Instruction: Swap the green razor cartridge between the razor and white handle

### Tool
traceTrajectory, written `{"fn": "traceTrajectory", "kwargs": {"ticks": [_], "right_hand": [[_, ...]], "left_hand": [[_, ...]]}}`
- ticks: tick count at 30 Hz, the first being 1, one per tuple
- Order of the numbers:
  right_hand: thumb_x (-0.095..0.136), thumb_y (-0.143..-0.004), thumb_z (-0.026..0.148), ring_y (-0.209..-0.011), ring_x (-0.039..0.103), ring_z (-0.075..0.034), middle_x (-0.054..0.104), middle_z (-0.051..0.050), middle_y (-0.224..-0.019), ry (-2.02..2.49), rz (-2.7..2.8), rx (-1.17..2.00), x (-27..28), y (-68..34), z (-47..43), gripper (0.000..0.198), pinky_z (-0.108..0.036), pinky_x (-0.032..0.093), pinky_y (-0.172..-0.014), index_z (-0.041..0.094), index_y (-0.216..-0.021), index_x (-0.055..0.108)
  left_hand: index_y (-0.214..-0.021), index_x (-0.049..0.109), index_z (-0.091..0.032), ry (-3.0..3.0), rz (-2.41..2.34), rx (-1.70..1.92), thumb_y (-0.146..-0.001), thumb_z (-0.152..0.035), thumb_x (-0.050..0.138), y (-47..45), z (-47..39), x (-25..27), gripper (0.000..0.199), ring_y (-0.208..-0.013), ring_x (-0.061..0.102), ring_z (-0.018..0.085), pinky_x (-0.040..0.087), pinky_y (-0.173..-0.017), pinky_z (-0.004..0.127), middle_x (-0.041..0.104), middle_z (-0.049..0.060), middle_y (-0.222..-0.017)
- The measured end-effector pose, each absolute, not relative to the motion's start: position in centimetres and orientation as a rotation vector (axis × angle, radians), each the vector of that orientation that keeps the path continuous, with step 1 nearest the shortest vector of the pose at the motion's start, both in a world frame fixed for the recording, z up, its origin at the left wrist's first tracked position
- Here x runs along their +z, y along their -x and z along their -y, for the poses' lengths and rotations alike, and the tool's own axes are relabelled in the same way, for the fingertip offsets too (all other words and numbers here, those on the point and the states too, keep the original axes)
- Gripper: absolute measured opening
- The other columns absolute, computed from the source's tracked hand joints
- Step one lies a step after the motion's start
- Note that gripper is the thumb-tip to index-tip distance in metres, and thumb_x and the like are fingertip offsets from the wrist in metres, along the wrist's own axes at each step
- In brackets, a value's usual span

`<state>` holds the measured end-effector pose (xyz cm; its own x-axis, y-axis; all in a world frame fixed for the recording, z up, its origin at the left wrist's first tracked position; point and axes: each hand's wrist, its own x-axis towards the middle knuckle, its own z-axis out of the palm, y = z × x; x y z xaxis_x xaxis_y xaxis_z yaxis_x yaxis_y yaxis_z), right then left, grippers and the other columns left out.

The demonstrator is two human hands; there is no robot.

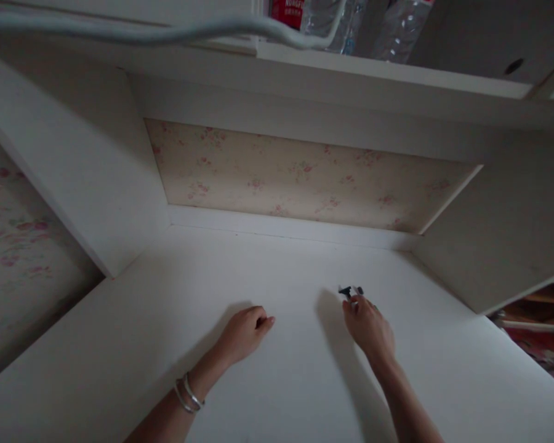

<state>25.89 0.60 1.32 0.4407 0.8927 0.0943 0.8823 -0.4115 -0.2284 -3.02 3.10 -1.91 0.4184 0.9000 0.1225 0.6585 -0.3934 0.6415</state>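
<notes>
My right hand [368,325] pinches a small black and pale item [346,291] between thumb and fingers, just above the white tabletop [277,271]. Dark parts stick out past the fingertips on both sides; the item is too small and dim to name. To its left, my left hand [245,332] is curled into a loose fist at the tabletop, thumb pointing right, with nothing showing in it. Two silver bangles [189,394] circle the left wrist. The hands are apart from each other.
White side panels [87,160] [503,221] flank the tabletop, and flowered wallpaper [295,175] covers the wall behind. Overhead, a shelf [397,69] holds clear plastic bottles [399,27] and a red package [287,11]. A pale cable [166,32] crosses the top of the view.
</notes>
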Motion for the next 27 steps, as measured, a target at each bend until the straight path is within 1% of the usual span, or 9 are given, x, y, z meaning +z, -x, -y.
{"fn": "traceTrajectory", "kwargs": {"ticks": [4,9,12,15,17,19,21,23,27], "right_hand": [[0.032,-0.092,0.045,-0.092,0.063,-0.032,0.060,-0.013,-0.118,2.650,1.560,0.076,1.3,-28.5,-0.6,0.041,-0.039,0.046,-0.070,0.021,-0.117,0.054],[0.035,-0.092,0.038,-0.092,0.064,-0.033,0.062,-0.018,-0.108,2.639,1.609,0.167,0.7,-28.8,-0.7,0.037,-0.043,0.047,-0.074,0.015,-0.106,0.061],[0.037,-0.091,0.032,-0.093,0.063,-0.035,0.061,-0.021,-0.108,2.589,1.593,0.215,0.6,-28.6,-0.7,0.034,-0.046,0.046,-0.075,0.012,-0.102,0.062],[0.038,-0.091,0.030,-0.095,0.063,-0.034,0.062,-0.023,-0.107,2.480,1.573,0.283,0.8,-27.8,-0.8,0.032,-0.043,0.045,-0.076,0.011,-0.098,0.062],[0.038,-0.091,0.032,-0.092,0.063,-0.031,0.066,-0.021,-0.098,2.352,1.578,0.361,0.9,-26.4,-0.9,0.032,-0.038,0.045,-0.075,0.012,-0.092,0.063],[0.039,-0.091,0.036,-0.085,0.065,-0.026,0.068,-0.014,-0.086,2.174,1.596,0.464,0.9,-24.2,-0.9,0.032,-0.031,0.045,-0.072,0.014,-0.089,0.062],[0.038,-0.091,0.042,-0.074,0.064,-0.020,0.068,-0.007,-0.079,1.982,1.589,0.570,0.8,-21.3,-0.8,0.033,-0.026,0.045,-0.064,0.017,-0.092,0.060],[0.034,-0.092,0.047,-0.064,0.061,-0.017,0.065,-0.003,-0.075,1.812,1.559,0.662,0.7,-18.3,-0.7,0.037,-0.023,0.044,-0.058,0.018,-0.092,0.059],[0.035,-0.090,0.053,-0.061,0.057,-0.014,0.062,-0.001,-0.075,1.558,1.488,0.804,0.4,-13.5,-0.5,0.040,-0.021,0.043,-0.055,0.019,-0.087,0.056]], "left_hand": [[-0.066,0.054,-0.019,-2.187,-1.331,0.622,-0.089,-0.043,0.042,3.0,-3.1,-2.3,0.035,-0.061,0.052,0.013,0.032,-0.058,0.024,0.058,0.000,-0.064],[-0.067,0.056,-0.018,-2.190,-1.309,0.662,-0.088,-0.038,0.044,3.1,-3.1,-2.5,0.031,-0.062,0.052,0.013,0.033,-0.059,0.023,0.059,0.000,-0.066],[-0.068,0.057,-0.018,-2.175,-1.292,0.690,-0.088,-0.037,0.044,3.1,-3.0,-2.3,0.030,-0.063,0.052,0.013,0.034,-0.059,0.023,0.059,0.000,-0.067],[-0.070,0.058,-0.018,-2.123,-1.259,0.750,-0.088,-0.037,0.043,3.0,-3.0,-2.0,0.030,-0.066,0.054,0.014,0.036,-0.062,0.023,0.061,0.001,-0.070],[-0.075,0.060,-0.018,-2.062,-1.230,0.798,-0.088,-0.038,0.043,3.0,-3.0,-1.7,0.030,-0.068,0.056,0.014,0.039,-0.064,0.024,0.062,0.002,-0.072],[-0.080,0.062,-0.018,-2.000,-1.206,0.841,-0.088,-0.038,0.043,2.9,-2.9,-1.4,0.029,-0.068,0.056,0.014,0.040,-0.064,0.024,0.064,0.002,-0.074],[-0.083,0.063,-0.017,-1.949,-1.176,0.859,-0.087,-0.039,0.045,2.8,-2.8,-0.9,0.028,-0.067,0.056,0.014,0.041,-0.064,0.024,0.064,0.002,-0.076],[-0.087,0.063,-0.017,-1.900,-1.122,0.844,-0.086,-0.040,0.047,2.7,-2.5,-0.5,0.028,-0.067,0.056,0.014,0.042,-0.063,0.023,0.065,0.003,-0.080],[-0.097,0.063,-0.017,-1.815,-0.992,0.781,-0.082,-0.036,0.054,2.4,-2.0,-0.1,0.026,-0.070,0.057,0.013,0.043,-0.061,0.022,0.065,0.004,-0.087]]}}
